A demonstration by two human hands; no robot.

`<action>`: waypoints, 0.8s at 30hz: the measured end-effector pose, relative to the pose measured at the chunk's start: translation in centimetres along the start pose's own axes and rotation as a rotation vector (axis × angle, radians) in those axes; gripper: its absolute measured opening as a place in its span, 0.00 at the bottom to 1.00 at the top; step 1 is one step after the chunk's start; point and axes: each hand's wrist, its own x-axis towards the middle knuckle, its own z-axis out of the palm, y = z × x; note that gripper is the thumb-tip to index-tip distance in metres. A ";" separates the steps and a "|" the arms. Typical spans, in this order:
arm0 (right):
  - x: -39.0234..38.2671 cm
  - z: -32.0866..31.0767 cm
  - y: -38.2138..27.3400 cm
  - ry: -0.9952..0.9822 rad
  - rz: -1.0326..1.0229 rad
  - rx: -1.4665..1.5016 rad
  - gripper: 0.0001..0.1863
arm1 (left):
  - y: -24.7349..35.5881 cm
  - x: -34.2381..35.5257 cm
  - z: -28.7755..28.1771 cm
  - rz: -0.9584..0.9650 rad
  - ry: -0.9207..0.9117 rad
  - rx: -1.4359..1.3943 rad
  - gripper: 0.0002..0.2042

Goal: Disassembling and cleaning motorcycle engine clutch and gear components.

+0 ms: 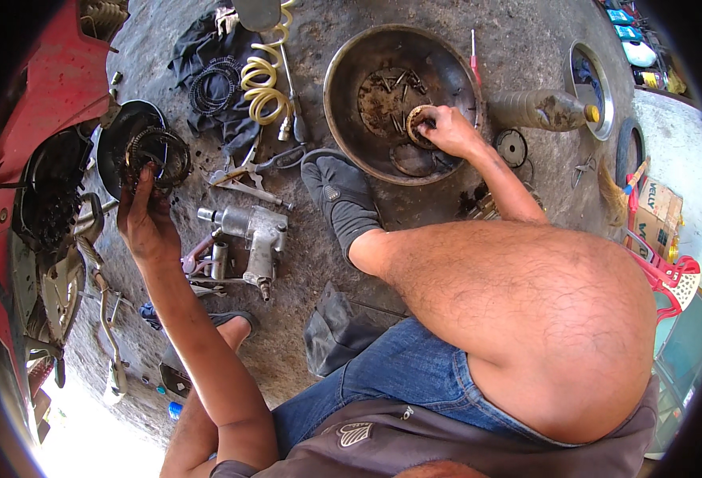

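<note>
My left hand (pixel 150 219) grips dark, greasy metal rings (pixel 160 139) over a black dish (pixel 110 139), beside the red machine (pixel 44 72) at left. Inside a large metal basin (pixel 335 88), my right hand (pixel 451 131) has its fingers closed on a small round ring part (pixel 416 118). Small metal pins and bolts (pixel 405 84) lie in the oily bottom of that basin, with another dark round piece (pixel 407 159) below the ring.
An impact wrench (pixel 251 235), hand tools (pixel 239 183), a coiled yellow hose (pixel 263 88) and black cloth (pixel 188 56) lie on the concrete. My bent leg (pixel 518 311) fills the lower right, near a plastic bottle (pixel 534 107), a cardboard box (pixel 654 219) and a red-screwdriver (pixel 474 64).
</note>
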 end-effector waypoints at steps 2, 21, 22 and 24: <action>0.0 -0.2 0.2 0.107 0.274 -0.122 0.13 | 0.1 0.1 -0.3 -0.005 0.016 -0.007 0.19; 2.8 -1.5 1.0 0.288 0.313 0.512 0.20 | 0.0 0.1 -0.1 0.001 -0.034 0.000 0.20; 2.5 -2.1 1.4 0.277 0.290 0.517 0.20 | -0.1 0.0 0.0 0.014 -0.034 -0.009 0.20; 2.1 -3.4 2.1 0.265 0.335 -0.092 0.18 | -0.3 -0.1 0.2 0.028 -0.032 -0.020 0.19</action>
